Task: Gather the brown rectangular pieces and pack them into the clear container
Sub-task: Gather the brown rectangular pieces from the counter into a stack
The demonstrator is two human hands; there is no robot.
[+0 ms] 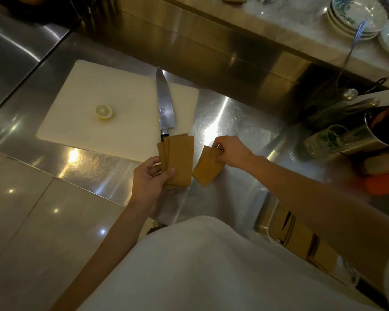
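My left hand (152, 179) grips a fanned stack (177, 160) of brown pieces, while just beside it my right hand (230, 150) pinches another piece (206, 168).

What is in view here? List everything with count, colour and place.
Fanned pieces: several, exact count unclear, brown, in left hand.
Single piece: one seen, brown, in right hand, over the counter.
Container: one, clear, lower right under the right arm, brown pieces inside.
Board: one, white, on the counter.
Knife: one, steel blade, on the board's right side.
Lemon half: one, yellow, on the board.
Counter: steel.
Plates: a stack, white patterned, top right shelf.
Glass: one, clear, right.
Left hand: holding the fan.
Right hand: pinching the single piece.
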